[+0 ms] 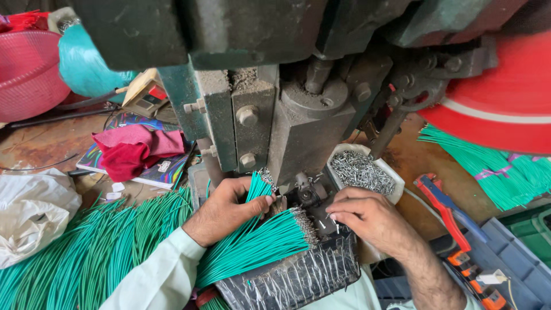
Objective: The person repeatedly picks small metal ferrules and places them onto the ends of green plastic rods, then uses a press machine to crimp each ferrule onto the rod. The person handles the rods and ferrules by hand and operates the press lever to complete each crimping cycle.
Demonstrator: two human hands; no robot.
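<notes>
Green wires (261, 241), a bundle with metal tips already fitted, lie under our left hand (227, 209), which grips a smaller bunch fed up toward the press (298, 123). Right hand (367, 218), just beside, pinches one small terminal. Beyond it, a white tray of loose terminals (360, 171), still well filled. Left of our left hand, a large heap of green wire (92, 252) across the desk (51, 143); we judge much remains.
</notes>
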